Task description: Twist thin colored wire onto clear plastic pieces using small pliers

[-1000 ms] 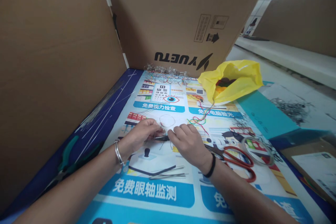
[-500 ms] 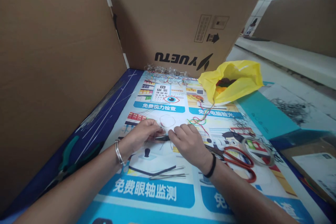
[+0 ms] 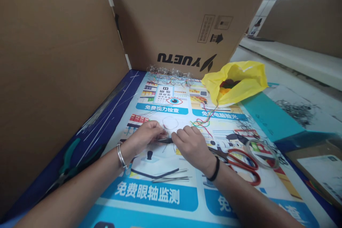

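Observation:
Thumb and fingers of my left hand (image 3: 148, 133) are pinched on a thin wire (image 3: 166, 132), whose fine strands show at the fingertips. A thin loop (image 3: 171, 123) is just beyond the hands; I cannot tell whether it is joined to that wire. My right hand (image 3: 191, 144) is closed round what look like small pliers (image 3: 167, 140). Their dark jaws point left to the wire, and the handles are hidden in the fist. Several short straight wires (image 3: 173, 178) are on the printed sheet below the hands.
Red-handled scissors (image 3: 244, 165) and a clear tape roll (image 3: 262, 153) are at right. Green-handled pliers (image 3: 68, 165) rest by my left forearm. A yellow bag (image 3: 240, 89), coloured threads (image 3: 203, 123) and tangled wire pieces (image 3: 171, 73) lie farther back. Cardboard walls (image 3: 187, 17) stand behind and left.

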`<state>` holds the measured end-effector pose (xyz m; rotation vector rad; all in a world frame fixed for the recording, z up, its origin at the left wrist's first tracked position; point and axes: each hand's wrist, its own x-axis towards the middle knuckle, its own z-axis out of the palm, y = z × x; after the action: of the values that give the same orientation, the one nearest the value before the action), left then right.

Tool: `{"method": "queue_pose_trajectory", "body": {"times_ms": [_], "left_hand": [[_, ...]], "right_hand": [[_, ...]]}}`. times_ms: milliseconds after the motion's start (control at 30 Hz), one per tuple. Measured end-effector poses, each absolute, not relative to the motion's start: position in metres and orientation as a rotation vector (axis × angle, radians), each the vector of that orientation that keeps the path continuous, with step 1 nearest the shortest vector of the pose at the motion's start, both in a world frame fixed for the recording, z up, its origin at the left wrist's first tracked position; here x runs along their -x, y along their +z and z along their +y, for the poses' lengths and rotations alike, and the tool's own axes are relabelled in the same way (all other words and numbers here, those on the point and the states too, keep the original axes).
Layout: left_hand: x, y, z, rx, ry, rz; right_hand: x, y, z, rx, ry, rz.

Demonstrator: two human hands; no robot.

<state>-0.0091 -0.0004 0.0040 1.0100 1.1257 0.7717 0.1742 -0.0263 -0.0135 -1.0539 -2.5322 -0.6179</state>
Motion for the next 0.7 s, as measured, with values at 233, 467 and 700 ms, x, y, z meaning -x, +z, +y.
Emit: {"method": "queue_pose_trajectory", "body": {"times_ms": [233,467,700], "left_hand": [[0.0113,0.0067,0.0008,-1.135,0.804,1.145],[0.0165,0.0023,0.0011,-1.490,0.799,1.093],[0.0174,0.0083,-0.0014,-1.815,0.736,1.160]], "right_hand": [[-0.1728,-0.0199,-0.0263,1.175,-0.535,-2.511],[-0.1700,-0.0214,-0.0267,1.354,-0.311,-2.565],[-0.1675,-0.0153,-0.0284,1.506,-0.099,-2.589]]}}
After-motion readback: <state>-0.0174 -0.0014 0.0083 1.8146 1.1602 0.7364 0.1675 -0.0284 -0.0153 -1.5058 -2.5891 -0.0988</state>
